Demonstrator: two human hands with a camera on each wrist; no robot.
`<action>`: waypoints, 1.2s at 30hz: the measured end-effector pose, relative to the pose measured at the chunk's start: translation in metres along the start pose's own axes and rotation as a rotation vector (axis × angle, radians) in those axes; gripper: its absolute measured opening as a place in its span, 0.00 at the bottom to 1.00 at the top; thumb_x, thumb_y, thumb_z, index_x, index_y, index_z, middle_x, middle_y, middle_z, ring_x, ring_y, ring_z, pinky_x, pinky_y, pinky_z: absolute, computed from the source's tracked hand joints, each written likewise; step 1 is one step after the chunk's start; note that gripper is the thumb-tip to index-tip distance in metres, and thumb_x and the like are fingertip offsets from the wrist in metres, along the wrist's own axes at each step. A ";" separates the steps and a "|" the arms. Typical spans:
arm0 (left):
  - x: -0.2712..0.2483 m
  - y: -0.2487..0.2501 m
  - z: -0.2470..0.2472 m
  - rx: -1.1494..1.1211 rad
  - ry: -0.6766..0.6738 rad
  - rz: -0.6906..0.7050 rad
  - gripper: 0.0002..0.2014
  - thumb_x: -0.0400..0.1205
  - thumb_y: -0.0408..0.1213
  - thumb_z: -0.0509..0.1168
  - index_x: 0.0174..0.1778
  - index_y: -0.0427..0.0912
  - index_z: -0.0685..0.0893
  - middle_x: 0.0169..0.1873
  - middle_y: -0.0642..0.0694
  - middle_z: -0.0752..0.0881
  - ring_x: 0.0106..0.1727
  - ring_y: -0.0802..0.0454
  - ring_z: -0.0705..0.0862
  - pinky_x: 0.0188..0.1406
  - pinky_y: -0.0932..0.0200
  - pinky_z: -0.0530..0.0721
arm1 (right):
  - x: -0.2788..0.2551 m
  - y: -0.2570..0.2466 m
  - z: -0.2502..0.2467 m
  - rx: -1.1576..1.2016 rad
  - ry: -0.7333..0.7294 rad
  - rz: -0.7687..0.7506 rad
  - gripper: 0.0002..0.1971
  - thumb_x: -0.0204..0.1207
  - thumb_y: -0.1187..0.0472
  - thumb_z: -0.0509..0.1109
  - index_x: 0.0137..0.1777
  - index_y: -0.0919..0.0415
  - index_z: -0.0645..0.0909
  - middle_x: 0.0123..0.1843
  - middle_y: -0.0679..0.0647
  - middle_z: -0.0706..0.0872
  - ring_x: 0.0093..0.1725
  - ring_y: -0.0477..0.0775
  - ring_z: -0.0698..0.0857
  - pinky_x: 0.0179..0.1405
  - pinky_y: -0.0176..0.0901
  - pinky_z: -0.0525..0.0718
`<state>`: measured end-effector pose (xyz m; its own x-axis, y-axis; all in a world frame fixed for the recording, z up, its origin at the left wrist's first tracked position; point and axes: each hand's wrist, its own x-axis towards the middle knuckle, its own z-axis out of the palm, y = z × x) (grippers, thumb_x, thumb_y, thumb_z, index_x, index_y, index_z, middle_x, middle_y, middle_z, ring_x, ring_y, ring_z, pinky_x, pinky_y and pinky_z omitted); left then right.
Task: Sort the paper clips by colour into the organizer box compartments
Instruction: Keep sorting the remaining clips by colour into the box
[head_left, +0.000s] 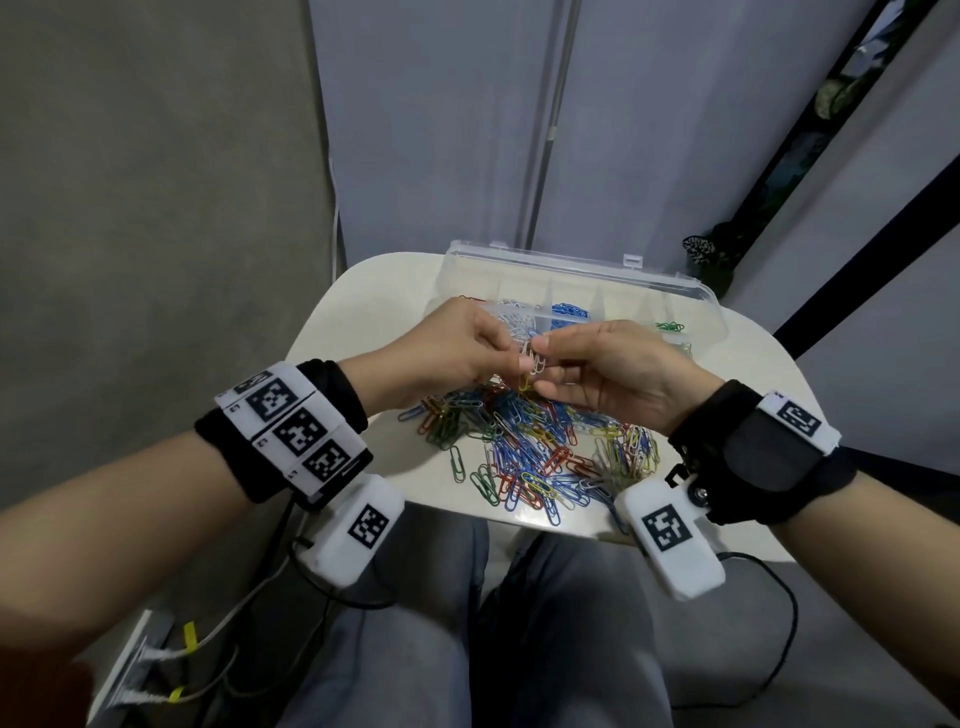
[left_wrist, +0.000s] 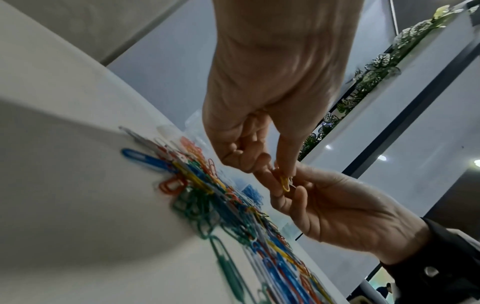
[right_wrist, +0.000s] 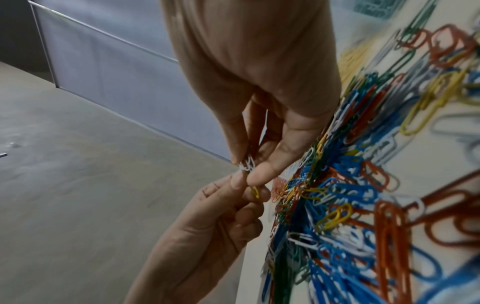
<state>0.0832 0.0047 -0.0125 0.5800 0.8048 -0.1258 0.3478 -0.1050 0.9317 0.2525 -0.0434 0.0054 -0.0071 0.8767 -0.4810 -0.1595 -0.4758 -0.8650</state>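
A loose pile of mixed coloured paper clips (head_left: 535, 452) lies on the small white table (head_left: 363, 322). Behind it stands the clear organizer box (head_left: 571, 266) with its lid open; white clips (head_left: 511, 314), blue clips (head_left: 569, 312) and green clips (head_left: 670, 326) sit in separate compartments. Both hands meet above the pile. My left hand (head_left: 515, 366) pinches a yellow clip (left_wrist: 285, 183) between thumb and fingers. My right hand (right_wrist: 248, 169) pinches a small bunch of white clips (right_wrist: 246, 164), touching the left fingertips (right_wrist: 237, 182).
The table's rounded front edge (head_left: 519, 525) is just above my knees (head_left: 545, 623). Cables (head_left: 291, 587) run down on the left to the floor. A grey partition (head_left: 441, 130) stands behind the box, and a plant (head_left: 717, 249) at the back right.
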 end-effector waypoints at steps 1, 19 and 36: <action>0.000 -0.001 0.000 -0.008 0.004 -0.007 0.07 0.76 0.32 0.75 0.32 0.40 0.87 0.19 0.54 0.83 0.19 0.66 0.73 0.20 0.73 0.70 | 0.000 0.001 0.001 0.007 -0.004 -0.001 0.03 0.76 0.71 0.70 0.45 0.73 0.84 0.38 0.64 0.83 0.31 0.51 0.81 0.30 0.39 0.89; -0.002 -0.007 -0.006 0.025 0.052 -0.010 0.05 0.73 0.27 0.76 0.41 0.29 0.88 0.31 0.43 0.86 0.30 0.56 0.80 0.26 0.69 0.76 | -0.002 0.006 0.003 -0.129 0.030 0.018 0.01 0.73 0.70 0.74 0.42 0.69 0.85 0.35 0.59 0.86 0.30 0.51 0.82 0.32 0.47 0.91; -0.003 0.000 -0.006 0.041 0.018 0.018 0.04 0.75 0.39 0.76 0.38 0.42 0.91 0.30 0.47 0.87 0.31 0.62 0.77 0.24 0.73 0.71 | 0.000 0.007 0.003 -0.293 -0.005 -0.031 0.06 0.69 0.70 0.77 0.39 0.73 0.83 0.29 0.58 0.79 0.27 0.49 0.79 0.26 0.39 0.87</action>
<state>0.0773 0.0062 -0.0101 0.5732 0.8130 -0.1025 0.3677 -0.1434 0.9188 0.2482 -0.0462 -0.0007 -0.0112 0.8913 -0.4532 0.1317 -0.4480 -0.8843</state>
